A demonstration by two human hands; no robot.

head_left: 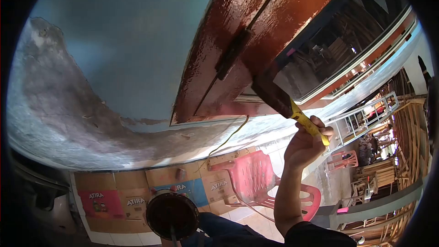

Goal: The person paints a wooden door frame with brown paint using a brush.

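Observation:
My right hand is closed around the yellow handle of a paintbrush whose wide head is dark with paint. The brush tip meets or lies very close to the glossy red-brown wooden frame, beside the dark glass pane. Below, in front of my body, is a round can with dark brown paint inside and a thin rod across its near side. My left hand does not show; whether it supports the can is hidden.
A blue-grey wall with bare plaster patches adjoins the frame. Flattened cardboard covers floor tiles. A red plastic chair stands below my right arm. A ladder and stacked timber are at right. A yellow cord hangs down.

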